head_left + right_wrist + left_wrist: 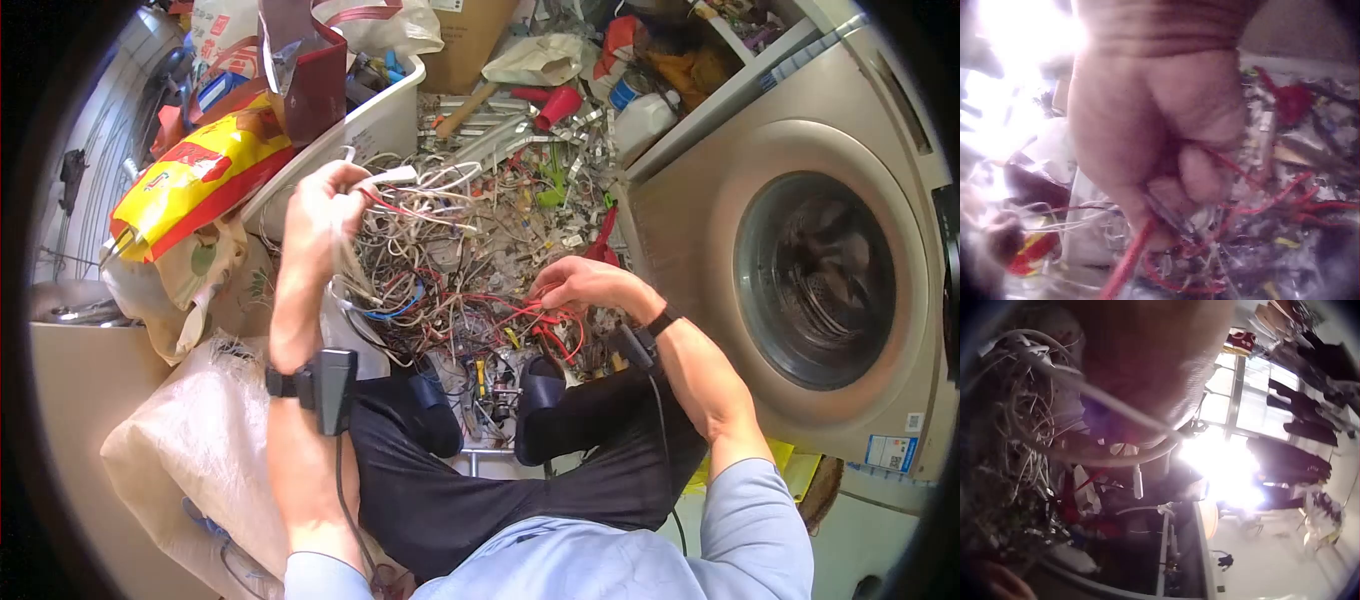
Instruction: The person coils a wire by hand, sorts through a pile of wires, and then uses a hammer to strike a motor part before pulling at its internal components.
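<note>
In the head view my left hand (325, 208) grips white cables, raised over the left side of a large tangle of cables (420, 255). A white plug-like end (394, 176) and a thin red wire stick out past its fingers. The left wrist view has a white cable (1113, 403) looping beneath that hand. Lower right, my right hand (592, 284) pinches a red wire (572, 345) at the heap's edge. Seen by the right wrist camera, its fingers curl in and a thick red strand (1127, 262) runs down from the fingertips.
A washing machine (690, 225) stands close on the right. Behind the heap are a white bin (395, 115) and a red hair dryer (558, 106). A yellow-red bag (205, 170) leans at left, above a white woven sack (190, 430). Slippered feet flank small parts in front.
</note>
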A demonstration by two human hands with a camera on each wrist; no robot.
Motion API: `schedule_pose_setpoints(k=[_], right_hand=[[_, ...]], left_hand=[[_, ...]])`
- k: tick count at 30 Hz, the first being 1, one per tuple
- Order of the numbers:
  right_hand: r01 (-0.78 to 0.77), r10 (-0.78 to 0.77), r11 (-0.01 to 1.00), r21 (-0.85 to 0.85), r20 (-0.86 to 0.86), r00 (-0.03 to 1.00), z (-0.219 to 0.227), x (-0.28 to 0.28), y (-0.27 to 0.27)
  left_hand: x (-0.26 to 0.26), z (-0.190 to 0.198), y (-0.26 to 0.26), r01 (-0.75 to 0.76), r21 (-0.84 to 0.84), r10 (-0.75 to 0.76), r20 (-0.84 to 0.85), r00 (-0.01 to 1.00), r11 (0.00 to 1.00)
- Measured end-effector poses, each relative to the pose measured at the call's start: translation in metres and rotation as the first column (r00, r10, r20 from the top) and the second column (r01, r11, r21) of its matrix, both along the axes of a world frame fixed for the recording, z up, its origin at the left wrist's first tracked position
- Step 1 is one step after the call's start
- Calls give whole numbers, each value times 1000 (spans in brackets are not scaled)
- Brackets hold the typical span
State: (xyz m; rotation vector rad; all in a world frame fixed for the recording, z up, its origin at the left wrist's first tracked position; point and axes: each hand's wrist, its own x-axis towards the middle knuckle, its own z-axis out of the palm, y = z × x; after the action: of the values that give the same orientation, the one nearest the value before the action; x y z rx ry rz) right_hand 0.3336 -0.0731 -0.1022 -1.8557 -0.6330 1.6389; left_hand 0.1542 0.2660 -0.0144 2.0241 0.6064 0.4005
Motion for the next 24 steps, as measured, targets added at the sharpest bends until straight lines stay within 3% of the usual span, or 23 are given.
schedule_pose_setpoints(k=[1, 2, 4, 5, 7, 9, 11, 12, 14, 15, 17, 19, 21, 22, 23, 24], right_hand=[[-4, 4, 1000, 1, 14, 1000, 15, -1, -1], [-17, 15, 997, 74, 23, 1000, 27, 0, -4], [-8, 8, 988, 153, -1, 1000, 44, 0, -9], [-12, 10, 988, 157, 12, 1000, 51, -2, -11], [168, -152, 955, 245, -81, 985, 75, -12, -13], [166, -163, 943, 287, -36, 986, 85, -19, -11], [189, -209, 912, 364, 15, 978, 92, -28, -5], [192, -213, 917, 349, 23, 977, 110, -36, 0], [179, -205, 910, 375, 32, 978, 120, -42, 9], [170, -199, 905, 389, 36, 979, 122, -45, 13], [155, -191, 899, 410, 49, 980, 120, -49, 21], [159, -254, 864, 477, 141, 957, 114, -51, 29], [104, -226, 881, 462, 215, 950, 122, -53, 38], [134, -232, 853, 504, 136, 963, 125, -58, 45], [167, -235, 823, 543, 57, 970, 126, -61, 51], [169, -216, 788, 593, 8, 976, 125, -64, 58]], left_hand=[[-4, 10, -6, 82, 50, -76, -113, 991, 995], [-4, 3, -10, 146, 204, -124, -118, 985, 968], [-5, 2, -25, 253, 459, -194, -173, 966, 852], [-6, -8, -24, 294, 454, -248, -161, 955, 841], [-11, 3, -37, 327, 477, -231, -250, 940, 816], [-13, 8, -45, 301, 504, -252, -165, 954, 810], [-14, 18, -57, 344, 241, -347, -28, 937, 908], [-17, 30, -67, 403, 90, -400, -45, 915, 911], [-23, 40, -84, 522, -132, -527, -2, 850, 843], [-27, 43, -91, 542, -321, -564, 28, 825, 777], [-30, 42, -98, 514, -486, -581, 17, 814, 707], [-28, 31, -101, 483, -467, -557, -25, 830, 741], [-23, 18, -107, 366, -206, -343, 141, 929, 907], [-21, 17, -108, 341, -363, -306, 152, 940, 867], [-21, 15, -110, 338, -359, -304, 148, 941, 870], [-20, 22, -116, 384, -622, -301, 240, 923, 683]])
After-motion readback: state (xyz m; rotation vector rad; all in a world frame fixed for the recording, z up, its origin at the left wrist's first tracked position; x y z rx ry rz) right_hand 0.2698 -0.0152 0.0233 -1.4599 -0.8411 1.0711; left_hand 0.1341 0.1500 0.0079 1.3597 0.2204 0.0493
